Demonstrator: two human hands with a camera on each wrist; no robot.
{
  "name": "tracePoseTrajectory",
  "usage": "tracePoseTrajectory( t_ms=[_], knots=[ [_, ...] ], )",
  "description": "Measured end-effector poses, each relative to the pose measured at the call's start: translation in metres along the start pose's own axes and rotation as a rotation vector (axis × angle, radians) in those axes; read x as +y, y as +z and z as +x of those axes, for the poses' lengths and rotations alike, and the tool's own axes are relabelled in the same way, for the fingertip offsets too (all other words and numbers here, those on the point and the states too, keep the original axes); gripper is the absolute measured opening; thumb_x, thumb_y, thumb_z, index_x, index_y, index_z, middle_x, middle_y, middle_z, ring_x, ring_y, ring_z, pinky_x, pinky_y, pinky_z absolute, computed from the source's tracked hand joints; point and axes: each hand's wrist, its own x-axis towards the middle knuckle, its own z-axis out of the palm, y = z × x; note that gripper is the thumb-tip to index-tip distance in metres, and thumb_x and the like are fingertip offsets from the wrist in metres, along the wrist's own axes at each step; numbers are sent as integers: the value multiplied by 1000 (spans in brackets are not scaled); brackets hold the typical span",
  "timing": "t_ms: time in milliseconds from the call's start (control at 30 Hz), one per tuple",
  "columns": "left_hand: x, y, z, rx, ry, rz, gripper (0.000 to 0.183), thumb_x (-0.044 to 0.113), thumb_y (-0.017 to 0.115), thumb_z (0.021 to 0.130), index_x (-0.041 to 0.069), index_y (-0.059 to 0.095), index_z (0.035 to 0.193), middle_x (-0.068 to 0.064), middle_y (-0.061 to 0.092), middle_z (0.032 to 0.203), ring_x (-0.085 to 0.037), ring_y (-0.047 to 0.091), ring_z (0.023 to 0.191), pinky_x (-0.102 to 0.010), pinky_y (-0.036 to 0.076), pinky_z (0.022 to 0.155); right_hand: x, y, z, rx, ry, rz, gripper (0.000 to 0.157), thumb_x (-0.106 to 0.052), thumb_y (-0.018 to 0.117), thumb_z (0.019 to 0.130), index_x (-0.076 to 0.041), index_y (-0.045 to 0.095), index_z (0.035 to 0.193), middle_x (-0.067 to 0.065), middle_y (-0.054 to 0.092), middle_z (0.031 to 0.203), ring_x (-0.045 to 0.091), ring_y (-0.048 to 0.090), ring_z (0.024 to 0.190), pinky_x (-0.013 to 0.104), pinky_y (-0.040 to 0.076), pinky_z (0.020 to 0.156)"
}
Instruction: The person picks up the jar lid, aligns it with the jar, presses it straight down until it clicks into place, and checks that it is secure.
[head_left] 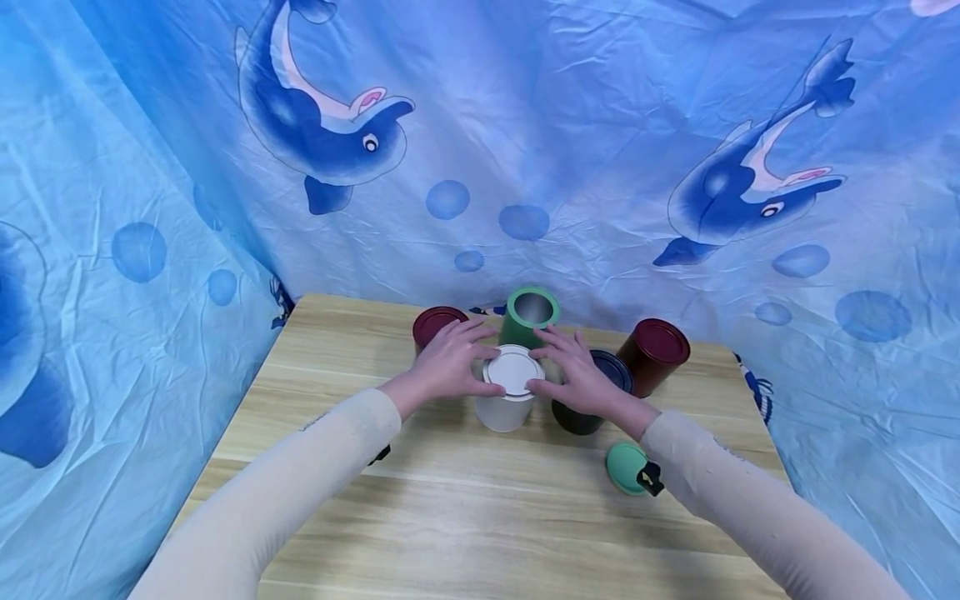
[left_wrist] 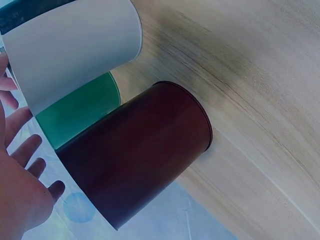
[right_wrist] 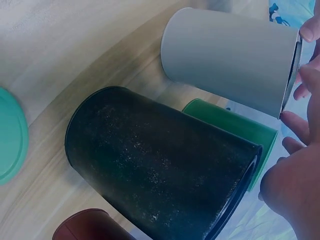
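Note:
A white canister (head_left: 504, 414) stands upright in the middle of the table with a white lid (head_left: 514, 370) on its top. My left hand (head_left: 450, 364) holds the lid's left edge with thumb and index finger, its other fingers spread. On the opposite edge, my right hand (head_left: 581, 377) grips the lid the same way. In the right wrist view a dark gap shows at the rim of the white canister (right_wrist: 230, 55), beside the fingers. Right behind it is an open green canister (head_left: 531, 317). A black canister (right_wrist: 160, 155) stands under my right hand.
A dark red canister (left_wrist: 145, 145) stands left of the white one, partly behind my left hand. Another dark red canister (head_left: 652, 354) is at the back right. A green lid (head_left: 624, 467) lies near my right wrist. Blue dolphin-printed cloth (head_left: 585, 167) hangs around the wooden table (head_left: 420, 533).

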Motion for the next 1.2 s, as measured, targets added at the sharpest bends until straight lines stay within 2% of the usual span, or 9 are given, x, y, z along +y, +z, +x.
tracePoseTrajectory(
  t_ms=[200,500,733,967,1200],
  knots=[
    [2,-2,-1,-20,-10,6,71,67,80,86,18,76,136,-12,55,159,-36,33,159,-60,26,128,-1,0,1,5,-5,-43,48,-31,83,96,-6,72,135,19,43,167,47,24,159,76,4,125],
    [1,-3,-1,-14,32,123,70,74,70,90,22,76,136,-7,57,158,-34,37,157,-57,27,129,-1,-3,3,3,-45,-123,47,-34,83,95,-7,74,133,17,44,166,43,24,161,77,4,125],
    [1,-3,-1,-29,20,117,69,74,69,92,22,76,137,-8,57,158,-35,37,157,-56,28,128,-3,-3,4,-18,-42,-169,51,-37,83,95,-8,74,135,16,43,168,41,23,162,76,2,125],
    [3,-4,0,-20,7,103,67,72,71,91,22,77,136,-9,58,157,-35,39,156,-58,31,127,-5,-4,5,-28,-37,-206,53,-40,84,94,-8,74,134,17,43,168,41,24,161,77,8,124],
    [11,-10,3,-62,-49,99,65,69,74,90,22,77,135,-10,58,157,-36,38,156,-58,32,126,-6,-4,7,-38,-28,-223,54,-41,83,95,-7,73,135,17,43,168,42,25,161,76,7,125]
  ],
)
